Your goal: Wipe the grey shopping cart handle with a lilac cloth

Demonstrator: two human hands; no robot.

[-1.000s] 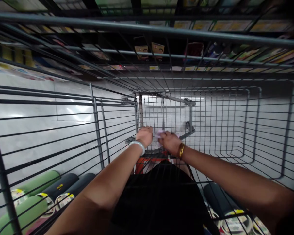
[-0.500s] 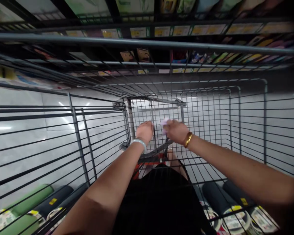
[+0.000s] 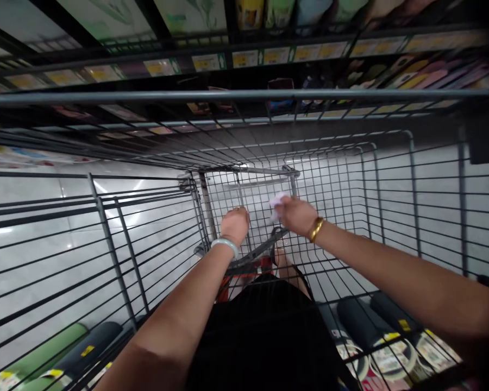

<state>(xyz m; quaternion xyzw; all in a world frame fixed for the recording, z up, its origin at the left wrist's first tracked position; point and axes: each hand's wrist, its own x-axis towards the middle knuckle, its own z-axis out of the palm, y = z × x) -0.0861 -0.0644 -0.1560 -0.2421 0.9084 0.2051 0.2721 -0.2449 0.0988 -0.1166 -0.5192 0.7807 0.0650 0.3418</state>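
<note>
- A small pale cloth point(image 3: 276, 202) sits pinched at the fingertips of the right hand point(image 3: 295, 215), sticking out just above and to the left of the knuckles, against the wire mesh of the cart point(image 3: 350, 179).
- The right hand is clenched around that cloth.
- The left hand point(image 3: 235, 224) is curled shut just beside it; whether it grips a wire of the cart cannot be told.
- Rolled mats point(image 3: 362, 326) lie low down, under the arms.
- Store shelves point(image 3: 212, 60) run across the top.
</note>
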